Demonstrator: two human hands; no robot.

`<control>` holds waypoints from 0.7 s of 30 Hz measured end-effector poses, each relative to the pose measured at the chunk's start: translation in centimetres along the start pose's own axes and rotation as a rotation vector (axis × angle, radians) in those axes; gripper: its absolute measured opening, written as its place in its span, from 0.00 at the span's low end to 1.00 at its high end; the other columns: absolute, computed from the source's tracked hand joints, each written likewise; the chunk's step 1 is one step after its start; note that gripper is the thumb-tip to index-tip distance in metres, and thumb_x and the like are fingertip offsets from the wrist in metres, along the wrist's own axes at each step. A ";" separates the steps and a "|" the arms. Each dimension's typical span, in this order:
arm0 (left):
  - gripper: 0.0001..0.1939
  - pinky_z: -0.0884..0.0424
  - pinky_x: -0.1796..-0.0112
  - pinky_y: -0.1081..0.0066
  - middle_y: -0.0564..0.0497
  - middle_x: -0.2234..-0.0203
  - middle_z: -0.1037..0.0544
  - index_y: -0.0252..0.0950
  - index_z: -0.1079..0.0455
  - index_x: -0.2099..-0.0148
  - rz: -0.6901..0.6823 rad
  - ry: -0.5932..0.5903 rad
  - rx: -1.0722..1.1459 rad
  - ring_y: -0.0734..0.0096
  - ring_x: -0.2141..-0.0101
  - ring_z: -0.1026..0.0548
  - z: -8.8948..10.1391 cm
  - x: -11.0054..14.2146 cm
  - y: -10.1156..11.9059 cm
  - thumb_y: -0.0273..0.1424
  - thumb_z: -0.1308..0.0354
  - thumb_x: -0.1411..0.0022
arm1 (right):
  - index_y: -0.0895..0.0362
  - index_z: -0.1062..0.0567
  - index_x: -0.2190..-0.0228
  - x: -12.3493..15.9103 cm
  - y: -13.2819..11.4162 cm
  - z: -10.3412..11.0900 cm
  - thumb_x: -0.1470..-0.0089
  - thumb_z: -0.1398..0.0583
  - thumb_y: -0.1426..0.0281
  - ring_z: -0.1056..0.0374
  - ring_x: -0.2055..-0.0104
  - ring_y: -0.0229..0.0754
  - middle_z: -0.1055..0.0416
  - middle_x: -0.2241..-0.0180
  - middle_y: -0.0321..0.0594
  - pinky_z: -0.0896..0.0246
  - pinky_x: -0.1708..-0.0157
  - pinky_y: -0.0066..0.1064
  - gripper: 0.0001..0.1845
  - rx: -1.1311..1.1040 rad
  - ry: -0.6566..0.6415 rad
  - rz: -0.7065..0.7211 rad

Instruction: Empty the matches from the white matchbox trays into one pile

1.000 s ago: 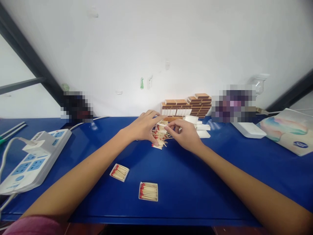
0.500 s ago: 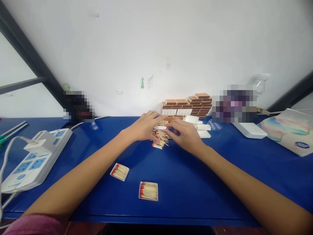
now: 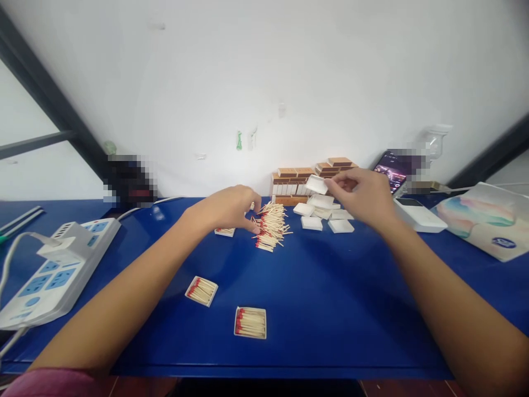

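Note:
My right hand (image 3: pixel 363 196) pinches one edge of a white matchbox tray (image 3: pixel 317 184), held tilted above several other white trays (image 3: pixel 312 223) on the table. At the left edge of a heap of red-tipped matches (image 3: pixel 273 223) is my left hand (image 3: pixel 233 208), its thumb and fingers curved and apart. Something pale shows between them, too small to make out. Below that hand, a tray of matches (image 3: pixel 225 232) is partly covered. Nearer to me lie two trays full of matches, one at the left (image 3: pixel 201 290) and the other in the middle (image 3: pixel 250 323).
Brown matchboxes (image 3: pixel 289 176) are stacked against the wall. A white power strip (image 3: pixel 61 275) with a plugged-in adapter lies at the left. To the right are a phone (image 3: pixel 392 168), a white device (image 3: pixel 421 216) and a patterned packet (image 3: pixel 483 220) on the blue table (image 3: pixel 330 309).
My right hand has left the match heap and moved right, now holding a white tray up. My left hand has shifted slightly left, exposing a filled tray beneath it.

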State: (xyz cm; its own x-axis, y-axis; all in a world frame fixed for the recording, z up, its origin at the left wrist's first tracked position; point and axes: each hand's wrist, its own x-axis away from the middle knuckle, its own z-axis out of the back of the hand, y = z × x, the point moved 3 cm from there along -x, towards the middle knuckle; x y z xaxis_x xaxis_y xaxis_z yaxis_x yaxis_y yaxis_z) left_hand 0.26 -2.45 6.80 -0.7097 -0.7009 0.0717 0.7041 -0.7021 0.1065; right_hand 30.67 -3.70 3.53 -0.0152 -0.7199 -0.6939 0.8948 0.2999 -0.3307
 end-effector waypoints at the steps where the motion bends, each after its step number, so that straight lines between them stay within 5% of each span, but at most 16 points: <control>1: 0.22 0.36 0.67 0.69 0.49 0.63 0.21 0.38 0.22 0.54 0.030 -0.084 0.035 0.65 0.66 0.25 0.4 0.5 0.7 0.48 0.31 0.44 | 0.55 0.20 0.73 -0.2 1.2 0.1 0.42 0.35 0.61 0.31 0.73 0.45 0.24 0.75 0.41 0.42 0.71 0.36 0.12 0.050 -0.070 -0.045; 5: 0.28 0.36 0.73 0.70 0.52 0.72 0.21 0.39 0.20 0.58 0.113 -0.429 0.011 0.67 0.73 0.25 0.1 2.5 5.3 0.49 0.24 0.58 | 0.54 0.19 0.74 -0.2 3.3 -0.1 0.43 0.35 0.58 0.32 0.73 0.47 0.22 0.72 0.44 0.50 0.73 0.36 0.15 0.281 -0.244 -0.051; 11: 0.28 0.25 0.64 0.63 0.46 0.72 0.18 0.36 0.19 0.66 -0.054 -0.657 -0.231 0.55 0.68 0.20 -3.3 3.3 12.8 0.41 0.17 0.72 | 0.55 0.21 0.73 0.1 0.1 0.1 0.37 0.40 0.59 0.31 0.69 0.48 0.23 0.70 0.45 0.52 0.73 0.36 0.17 0.302 -0.153 0.052; 18: 0.18 0.22 0.61 0.63 0.44 0.68 0.16 0.35 0.18 0.65 -0.055 -0.570 -0.221 0.55 0.65 0.18 -3.6 3.4 12.6 0.32 0.20 0.61 | 0.56 0.24 0.75 0.8 -2.9 -0.7 0.37 0.43 0.63 0.31 0.68 0.48 0.25 0.71 0.46 0.48 0.69 0.36 0.17 0.214 -0.116 0.106; 21: 0.16 0.22 0.63 0.61 0.42 0.68 0.17 0.32 0.19 0.64 -0.061 -0.497 -0.214 0.51 0.65 0.17 -2.6 3.1 11.5 0.33 0.24 0.55 | 0.56 0.24 0.76 1.8 -4.7 -1.9 0.37 0.42 0.59 0.33 0.70 0.44 0.25 0.74 0.42 0.46 0.69 0.35 0.20 -0.073 -0.303 0.040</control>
State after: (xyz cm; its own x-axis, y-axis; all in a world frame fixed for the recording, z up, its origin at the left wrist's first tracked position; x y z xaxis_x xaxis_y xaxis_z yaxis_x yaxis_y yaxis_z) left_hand 6.25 -13.05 5.65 -0.6387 -0.5509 0.5371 0.6139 -0.7857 -0.0760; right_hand 25.57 -5.23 2.69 0.1625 -0.8572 -0.4886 0.8574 0.3677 -0.3600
